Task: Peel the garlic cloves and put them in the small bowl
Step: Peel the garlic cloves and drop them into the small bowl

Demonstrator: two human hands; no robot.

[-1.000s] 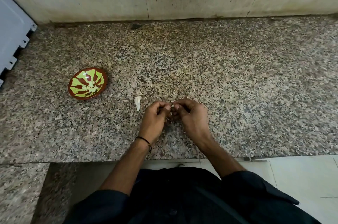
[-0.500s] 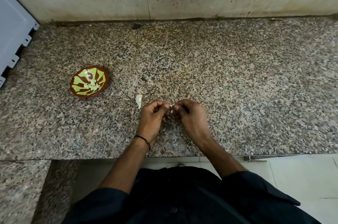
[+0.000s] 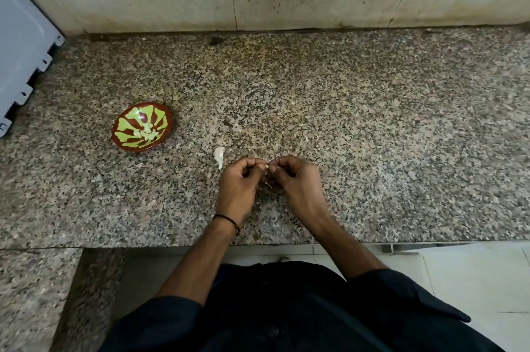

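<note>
Speckled granite counter (image 3: pixel 372 136) with small bowl (image 3: pixel 142 127), garlic clove (image 3: pixel 219 155).

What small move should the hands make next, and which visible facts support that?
Probably peel the skin away: the left hand and right hand both pinch a garlic clove between them above the counter, and a pale shred shows below it. Pale pieces already lie in the small bowl on the left, so the clove likely goes there afterwards.
</note>
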